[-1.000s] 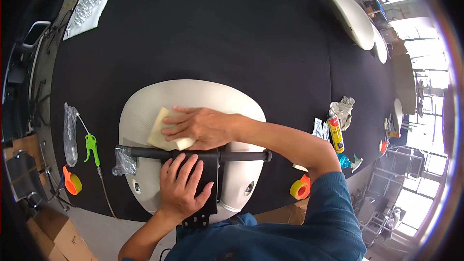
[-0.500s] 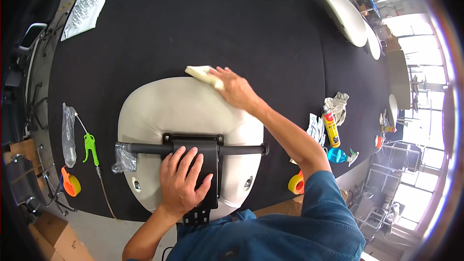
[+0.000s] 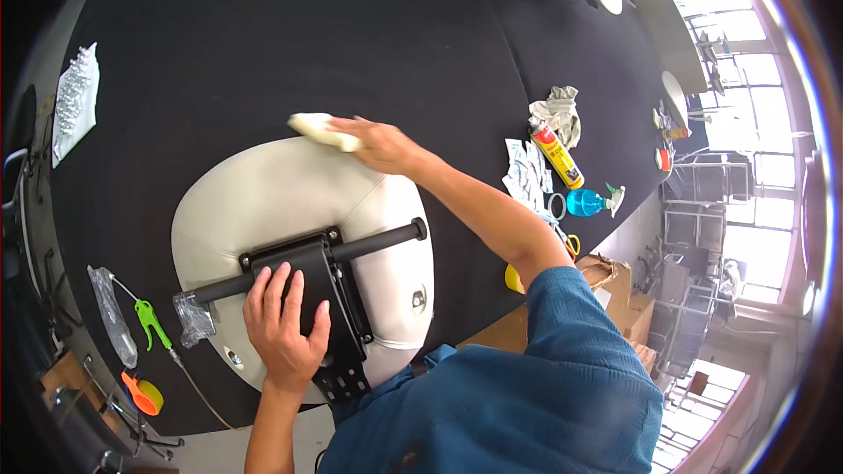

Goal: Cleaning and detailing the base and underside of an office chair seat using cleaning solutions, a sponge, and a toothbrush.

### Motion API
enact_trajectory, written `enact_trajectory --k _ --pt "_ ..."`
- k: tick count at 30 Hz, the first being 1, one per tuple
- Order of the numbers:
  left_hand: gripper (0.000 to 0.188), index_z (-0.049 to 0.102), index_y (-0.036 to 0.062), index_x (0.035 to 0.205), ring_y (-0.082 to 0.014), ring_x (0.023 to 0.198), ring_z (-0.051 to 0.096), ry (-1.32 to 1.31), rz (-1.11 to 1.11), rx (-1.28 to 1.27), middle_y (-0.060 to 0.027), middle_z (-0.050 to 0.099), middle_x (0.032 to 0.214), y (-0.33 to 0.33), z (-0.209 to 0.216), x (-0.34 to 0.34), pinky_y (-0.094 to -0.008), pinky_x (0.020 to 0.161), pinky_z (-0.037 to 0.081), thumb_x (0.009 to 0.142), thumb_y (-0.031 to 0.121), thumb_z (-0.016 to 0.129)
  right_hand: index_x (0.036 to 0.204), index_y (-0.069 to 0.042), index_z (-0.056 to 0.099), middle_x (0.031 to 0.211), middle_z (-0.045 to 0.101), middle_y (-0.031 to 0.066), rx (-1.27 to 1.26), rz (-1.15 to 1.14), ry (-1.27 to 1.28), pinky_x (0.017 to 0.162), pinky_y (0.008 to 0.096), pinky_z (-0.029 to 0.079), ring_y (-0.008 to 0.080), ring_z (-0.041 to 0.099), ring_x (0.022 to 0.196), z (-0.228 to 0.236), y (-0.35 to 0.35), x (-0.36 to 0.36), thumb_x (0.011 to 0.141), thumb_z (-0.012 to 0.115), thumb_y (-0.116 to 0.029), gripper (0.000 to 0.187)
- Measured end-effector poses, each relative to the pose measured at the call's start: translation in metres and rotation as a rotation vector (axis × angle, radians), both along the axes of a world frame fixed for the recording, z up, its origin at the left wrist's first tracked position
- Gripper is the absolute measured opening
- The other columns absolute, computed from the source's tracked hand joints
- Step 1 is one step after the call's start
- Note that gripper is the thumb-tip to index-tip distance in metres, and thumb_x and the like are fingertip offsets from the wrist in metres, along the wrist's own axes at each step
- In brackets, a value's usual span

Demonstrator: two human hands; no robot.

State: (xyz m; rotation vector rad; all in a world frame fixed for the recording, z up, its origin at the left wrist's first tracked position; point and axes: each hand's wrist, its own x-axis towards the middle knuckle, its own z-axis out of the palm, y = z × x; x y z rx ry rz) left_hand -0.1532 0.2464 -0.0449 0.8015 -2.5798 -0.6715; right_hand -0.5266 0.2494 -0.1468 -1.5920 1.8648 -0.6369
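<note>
A beige padded chair seat [image 3: 263, 177] lies underside up on a black-covered table. A black metal mechanism [image 3: 303, 268] is bolted across it, with a dark round bar [image 3: 383, 240] running out both sides. My left hand [image 3: 287, 329] rests on the mechanism, its fingers extended and somewhat apart. My right hand [image 3: 385, 147] grips a pale yellow cloth or sponge [image 3: 323, 132] against the seat's far edge. Clear plastic wrap [image 3: 194, 318] covers the bar's left end.
On the left lie a green air blow gun [image 3: 151, 326], a plastic sleeve [image 3: 112, 316] and an orange tape dispenser [image 3: 140, 393]. To the right are a spray can [image 3: 557, 154], a blue spray bottle [image 3: 587, 202] and a crumpled rag [image 3: 557, 114]. Screws on a white bag [image 3: 75, 105] sit far left.
The whole view has turned, so the seat and table items appear tilted. My right hand stays at the seat's far edge with the pale yellow piece; my left hand remains on the mechanism.
</note>
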Motion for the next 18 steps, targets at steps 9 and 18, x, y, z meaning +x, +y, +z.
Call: enact_trajectory --k 9,18 --pt "0.047 0.072 0.0007 0.133 -0.0426 0.138 0.058 0.022 -0.019 -0.064 -0.0157 0.067 0.144 0.002 -0.001 -0.006 -0.0542 0.113 0.046 0.094 0.026 0.076 0.156 0.003 0.055 0.170 0.046 0.0191 -0.338 -0.197 0.172 0.135 0.0520 0.032 0.0386 0.037 0.161 -0.034 0.190 0.069 0.075 0.075 0.011 0.083" --pt "0.041 0.072 -0.0014 0.133 -0.0448 0.137 0.058 0.016 -0.024 -0.086 -0.0187 0.067 0.143 0.002 -0.002 -0.003 -0.0553 0.117 0.045 0.095 0.014 0.076 0.169 -0.008 0.041 0.179 0.031 0.0133 -0.336 0.267 0.036 0.139 0.0551 0.014 0.0331 0.022 0.168 0.003 0.252 0.199 0.097 0.063 -0.010 0.075"
